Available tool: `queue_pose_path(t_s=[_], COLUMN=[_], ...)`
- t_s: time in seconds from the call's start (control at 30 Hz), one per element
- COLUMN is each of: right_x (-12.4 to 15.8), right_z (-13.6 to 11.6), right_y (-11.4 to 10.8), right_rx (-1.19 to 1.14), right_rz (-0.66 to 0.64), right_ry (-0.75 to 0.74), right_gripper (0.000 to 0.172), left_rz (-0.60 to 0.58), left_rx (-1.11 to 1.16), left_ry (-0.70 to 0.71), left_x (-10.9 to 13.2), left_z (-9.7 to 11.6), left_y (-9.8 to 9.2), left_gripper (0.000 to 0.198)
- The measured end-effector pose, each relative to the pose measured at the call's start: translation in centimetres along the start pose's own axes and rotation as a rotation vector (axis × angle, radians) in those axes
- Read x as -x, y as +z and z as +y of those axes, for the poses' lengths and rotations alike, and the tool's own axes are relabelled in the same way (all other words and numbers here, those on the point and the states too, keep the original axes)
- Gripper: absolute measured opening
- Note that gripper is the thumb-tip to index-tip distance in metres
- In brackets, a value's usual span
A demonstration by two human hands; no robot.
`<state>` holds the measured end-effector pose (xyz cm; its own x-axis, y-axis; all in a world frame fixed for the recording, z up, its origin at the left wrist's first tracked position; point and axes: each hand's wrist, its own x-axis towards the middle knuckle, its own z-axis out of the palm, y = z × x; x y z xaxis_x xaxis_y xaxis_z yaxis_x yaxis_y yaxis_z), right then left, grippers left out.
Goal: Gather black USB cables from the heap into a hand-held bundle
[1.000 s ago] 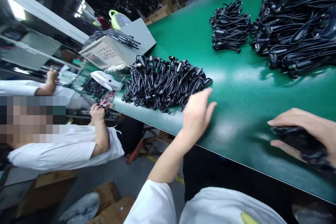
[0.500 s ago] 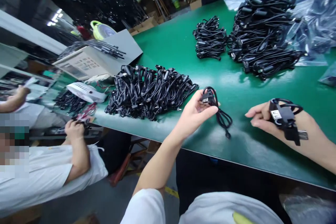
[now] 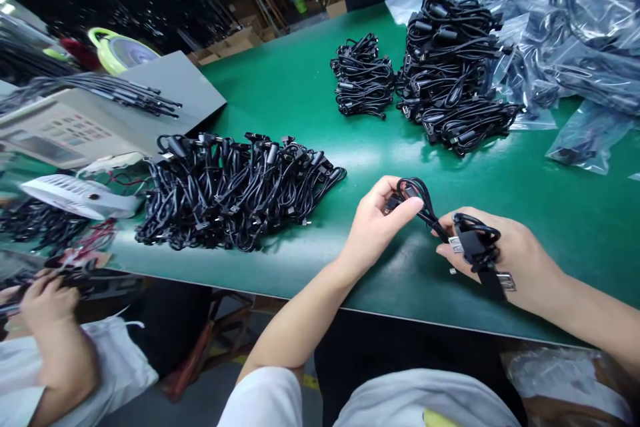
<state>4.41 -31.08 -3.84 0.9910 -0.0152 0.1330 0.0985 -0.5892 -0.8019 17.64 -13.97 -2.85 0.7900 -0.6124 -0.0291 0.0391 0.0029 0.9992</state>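
Pinching a looped black cable (image 3: 431, 215) in the left hand (image 3: 376, 225), right of centre, likely against unravelling; nipping it lower in the right hand (image 3: 523, 255), while carrying a second bundle (image 3: 473, 247), seemingly to avoid setting that down. Near a cable heap (image 3: 235, 197), centre left, perhaps for easy reach.

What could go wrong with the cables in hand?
1. Snagging: the looped black cable in the left hand sits close to the plug bundle at the right hand; loops might catch on its plugs.
2. Tangling: the jumbled cable pile has crossing loops, so pulling one cable could drag others.
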Motion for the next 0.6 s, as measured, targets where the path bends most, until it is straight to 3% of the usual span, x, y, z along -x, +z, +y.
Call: queue_pose_path(t_s=[0.13, 0.3, 0.6], right_x=[0.0, -0.4, -0.3], right_z=[-0.2, -0.6, -0.6], right_y=[0.1, 0.3, 0.5], right_rx=[0.002, -0.043, -0.043], right_rz=[-0.052, -0.014, -0.013], right_ry=[0.058, 0.115, 0.126], right_gripper=[0.02, 0.019, 0.014], left_rz=[-0.013, -0.017, -0.089], left_rx=[0.058, 0.227, 0.289], left_ry=[-0.035, -0.077, -0.08], left_x=[-0.1, 0.1, 0.3], left_z=[-0.5, -0.7, -0.6], left_y=[-0.1, -0.7, -1.2], left_gripper=[0.029, 0.038, 0.028])
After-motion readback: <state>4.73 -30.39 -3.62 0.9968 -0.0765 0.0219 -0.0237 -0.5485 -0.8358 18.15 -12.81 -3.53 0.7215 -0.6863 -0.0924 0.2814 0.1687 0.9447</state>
